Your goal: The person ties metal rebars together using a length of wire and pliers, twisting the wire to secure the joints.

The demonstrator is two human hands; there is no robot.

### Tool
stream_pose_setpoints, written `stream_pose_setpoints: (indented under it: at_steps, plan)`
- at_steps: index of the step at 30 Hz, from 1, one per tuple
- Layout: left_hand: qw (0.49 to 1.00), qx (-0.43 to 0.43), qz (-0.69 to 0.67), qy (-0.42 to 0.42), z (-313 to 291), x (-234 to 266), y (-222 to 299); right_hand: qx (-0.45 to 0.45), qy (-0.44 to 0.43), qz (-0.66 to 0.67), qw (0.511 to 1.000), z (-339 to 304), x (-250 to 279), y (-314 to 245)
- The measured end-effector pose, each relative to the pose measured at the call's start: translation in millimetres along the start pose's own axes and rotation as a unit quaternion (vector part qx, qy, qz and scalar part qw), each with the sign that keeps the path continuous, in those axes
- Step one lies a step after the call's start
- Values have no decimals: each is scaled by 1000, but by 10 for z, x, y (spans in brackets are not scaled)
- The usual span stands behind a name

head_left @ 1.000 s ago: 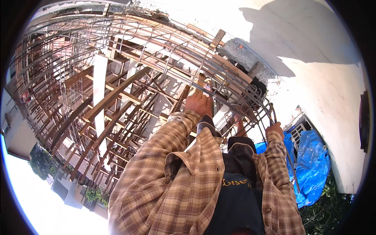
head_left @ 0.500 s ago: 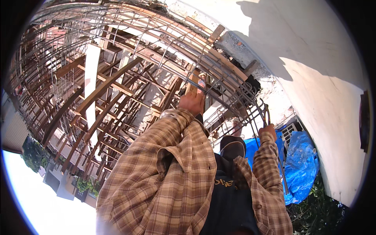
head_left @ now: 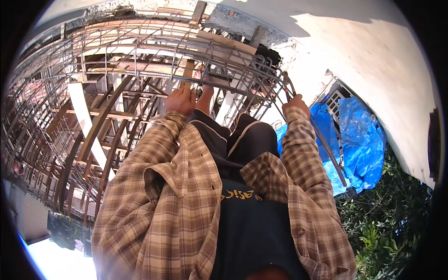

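My left hand (head_left: pixel 181 101) is closed around the lower end of a light wooden batten (head_left: pixel 187 77), beside the reinforcing bars. A long steel rebar cage (head_left: pixel 158 69) with stirrups runs across in front of me. At its right end, my right hand (head_left: pixel 296 103) is wrapped around the handles of dark pincers (head_left: pixel 287 84). The jaws of the pincers are close to the bar ends; whether they touch a bar I cannot tell. My bare leg (head_left: pixel 204 99) shows just right of the left hand.
Wooden beams and props (head_left: pixel 105 121) criss-cross below on the left, with gaps between them. A pale wall (head_left: pixel 373 56) rises on the right. Blue tarpaulin (head_left: pixel 359 140) hangs beside a loose steel rod (head_left: pixel 329 149). Green foliage (head_left: pixel 382 224) is at lower right.
My view has shifted, so both hands and the cage appear farther left and higher. The left hand still grips the batten, and the right still holds the pincers.
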State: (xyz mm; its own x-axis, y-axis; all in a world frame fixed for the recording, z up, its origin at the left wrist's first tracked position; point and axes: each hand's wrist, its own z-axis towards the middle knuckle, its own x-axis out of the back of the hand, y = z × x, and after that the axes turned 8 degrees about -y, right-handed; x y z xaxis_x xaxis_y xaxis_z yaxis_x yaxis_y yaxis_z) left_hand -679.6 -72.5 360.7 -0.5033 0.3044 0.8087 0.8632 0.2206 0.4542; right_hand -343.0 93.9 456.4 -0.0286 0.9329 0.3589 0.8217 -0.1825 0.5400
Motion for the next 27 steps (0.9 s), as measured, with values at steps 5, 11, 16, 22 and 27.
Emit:
stream_pose_setpoints:
  at_steps: [5,11,16,22,27]
  plan:
    - [1000,-4,-14,19,-17,56,-3,8,13,13,1000,-4,-16,-24]
    - [998,24,-46,-32,-28,114,22,22,-8,14,1000,-124,18,8]
    - [997,40,-53,-31,-42,67,31,39,24,2,999,-86,-63,93]
    - [994,55,-85,-33,-44,112,7,51,34,-20,998,-73,-104,105]
    - [982,126,-93,-102,-103,260,17,55,33,-47,997,12,-177,44]
